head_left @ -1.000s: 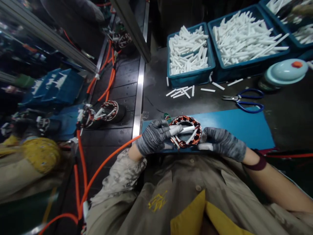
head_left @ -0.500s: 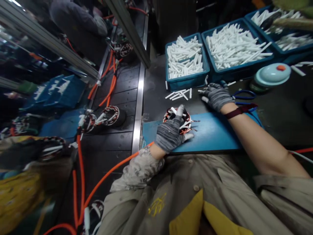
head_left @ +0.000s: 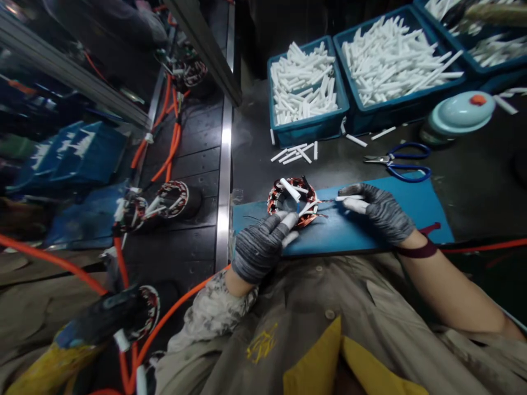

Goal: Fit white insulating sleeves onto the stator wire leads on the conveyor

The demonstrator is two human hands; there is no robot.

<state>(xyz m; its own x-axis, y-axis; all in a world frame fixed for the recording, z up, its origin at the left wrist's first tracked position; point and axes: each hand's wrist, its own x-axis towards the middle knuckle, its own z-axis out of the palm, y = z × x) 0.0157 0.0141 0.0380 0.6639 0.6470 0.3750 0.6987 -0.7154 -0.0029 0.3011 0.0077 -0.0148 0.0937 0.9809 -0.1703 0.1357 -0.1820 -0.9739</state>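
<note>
On the blue mat (head_left: 354, 230) sits a motor stator (head_left: 272, 203), a ring of copper windings with white sleeves and twisted wire ends sticking out. My left hand (head_left: 263, 244), in a grey striped glove with pale fingertips, closes on the stator's near rim beside a white sleeve. My right hand (head_left: 376, 211), gloved alike, pinches a short white tube (head_left: 349, 197) between thumb and fingers. That tube's left end is at the tip of a wire lead on the stator's right side; whether the wire is inside cannot be made out.
Blue-handled scissors (head_left: 405, 162) lie behind my right hand. Several loose white tubes (head_left: 296, 153) lie before a blue bin (head_left: 308, 120) of tubes; another bin (head_left: 395, 118) and a pale-blue-lidded container (head_left: 459, 118) stand rightward. At left runs a conveyor (head_left: 197, 236) with stators; a co-worker's gloved hand (head_left: 99, 318) touches one.
My right hand has come from beside the bins down to the stator's wire lead, carrying a white tube and uncovering the scissors. My left hand has shifted down-left, off the stator's middle.
</note>
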